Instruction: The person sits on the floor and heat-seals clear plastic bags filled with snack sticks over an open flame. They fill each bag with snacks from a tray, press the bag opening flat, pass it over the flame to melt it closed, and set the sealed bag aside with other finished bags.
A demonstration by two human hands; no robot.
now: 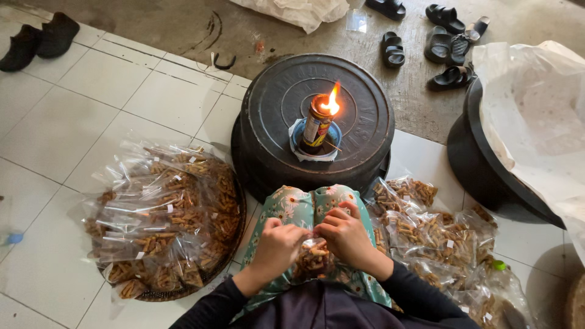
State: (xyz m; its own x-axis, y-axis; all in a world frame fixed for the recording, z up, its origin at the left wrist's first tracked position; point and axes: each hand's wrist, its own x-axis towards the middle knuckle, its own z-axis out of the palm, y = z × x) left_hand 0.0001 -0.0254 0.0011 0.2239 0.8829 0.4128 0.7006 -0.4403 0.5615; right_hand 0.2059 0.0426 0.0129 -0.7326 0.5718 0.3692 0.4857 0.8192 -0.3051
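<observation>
- Both hands met over the lap: the left hand (277, 244) and the right hand (346, 236) were each closed on the top edge of a small clear snack bag (314, 256), fingers pinched together at its mouth.
- That bag rested on the person's lap, on green floral cloth (298, 204), just in front of an upturned black basin (317, 122).
- On the basin stood a can lamp (318, 125) with an open flame (332, 102), near the hands but apart from them.
- Risk, as a judgement: thin plastic brought near that flame could melt too far or catch, and fingers close to it could be burnt; the can looked narrow and could tip if knocked.
- A loosely held mouth could also spill the sticks onto the lap.
- The bag looked thin, transparent and crinkly, filled with short brown fried sticks and a small white slip; its top was hidden under the fingers.
- A round tray (234, 244) heaped with like filled bags (164, 219) lay on the tiled floor at the left; more filled bags (432, 237) were piled at the right.
- Black sandals (448, 45) lay on the concrete beyond.
</observation>
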